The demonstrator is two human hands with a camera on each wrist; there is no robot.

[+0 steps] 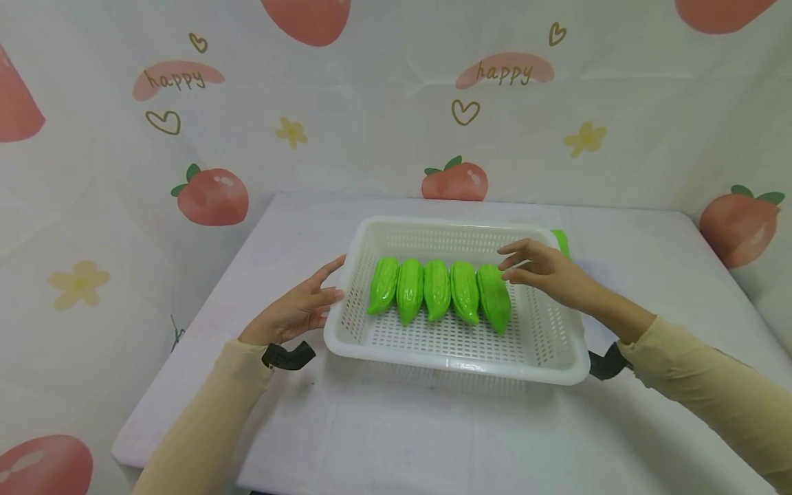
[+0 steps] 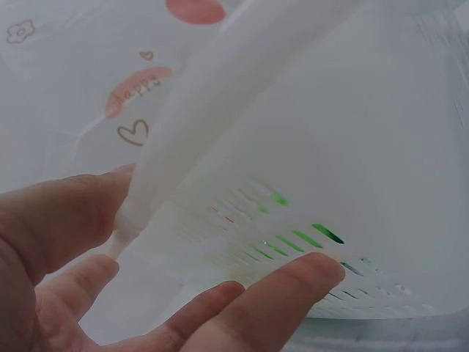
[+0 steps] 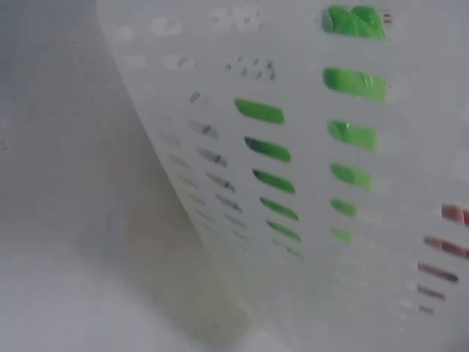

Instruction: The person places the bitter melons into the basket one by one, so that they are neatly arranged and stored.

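A white plastic basket (image 1: 458,367) with slotted walls sits mid-table. Inside, several glossy green toy vegetables (image 1: 437,289), ridged and tapering like bitter gourds, lie side by side in a row. My left hand (image 1: 297,306) is at the basket's left end, its fingers spread and touching the rim and outer wall. In the left wrist view those fingers (image 2: 293,290) lie along the slotted side. Over the right end, my right hand (image 1: 544,271) hovers with loosely bent fingers beside the rightmost green vegetable (image 1: 495,302). Through the slots in the right wrist view, green pieces (image 3: 271,183) show.
Another bright green thing (image 1: 562,242) peeks out behind the basket's back right corner, mostly hidden. The white-covered table (image 1: 396,440) backs onto a printed cloth (image 1: 371,103) with fruit and hearts. Dark wrist mounts (image 1: 289,356) sit below both hands.
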